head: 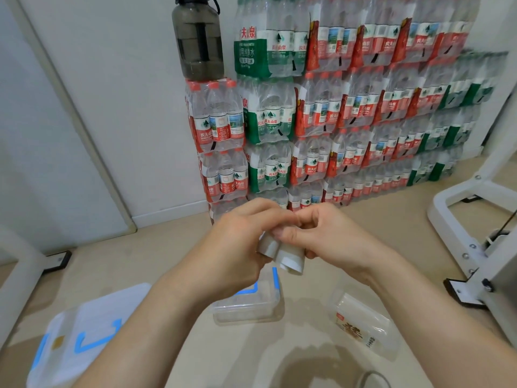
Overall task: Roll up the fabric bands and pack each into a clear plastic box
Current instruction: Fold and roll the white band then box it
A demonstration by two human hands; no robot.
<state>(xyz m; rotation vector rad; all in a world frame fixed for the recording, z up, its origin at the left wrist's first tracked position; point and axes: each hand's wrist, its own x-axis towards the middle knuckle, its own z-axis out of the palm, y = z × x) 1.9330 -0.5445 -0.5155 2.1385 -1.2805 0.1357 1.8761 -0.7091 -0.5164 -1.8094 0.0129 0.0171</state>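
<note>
Both hands meet in the middle of the view, above the floor. My left hand (237,242) and my right hand (330,236) together grip a pale grey fabric band (282,254), partly rolled, with its loose end hanging below the fingers. Directly underneath lies a clear plastic box (251,306) with blue clips. A second clear plastic box with a printed label (363,323) lies on its side to the right. A large clear lid with blue marks (84,331) sits at the lower left.
Stacked shrink-wrapped packs of water bottles (335,121) fill the wall ahead, with a dark jug (198,37) on top at the left. A white metal frame (475,219) stands at the right, another frame leg (16,275) at the left. A cable loop (372,379) shows at the bottom.
</note>
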